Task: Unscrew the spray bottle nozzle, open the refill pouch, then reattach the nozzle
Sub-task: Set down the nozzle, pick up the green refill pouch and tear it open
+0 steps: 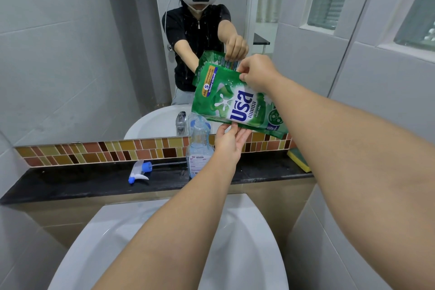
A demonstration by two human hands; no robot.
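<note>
We have the nozzle (138,171) already off: it lies on its side on the dark counter (70,183), left of the middle, its dip tube pointing toward the spray bottle (199,148). The bottle stands uncapped near the counter's back edge, against the tile strip, with a little blue liquid at the bottom.

We hold the green refill pouch (235,103) tilted in the air above the bottle's mouth. Our right hand (256,74) pinches its top corner between thumb and fingers, and our left hand (229,142) supports its lower edge from below with fingers partly spread. We cannot tell whether the pouch is torn open yet; we judge that this step is in hand. Screwing the nozzle back on is still left.

We count one bottle, one nozzle, one pouch, and one yellow-green sponge (299,159) at the counter's right end. The mirror (70,54) doubles some of them.
</note>
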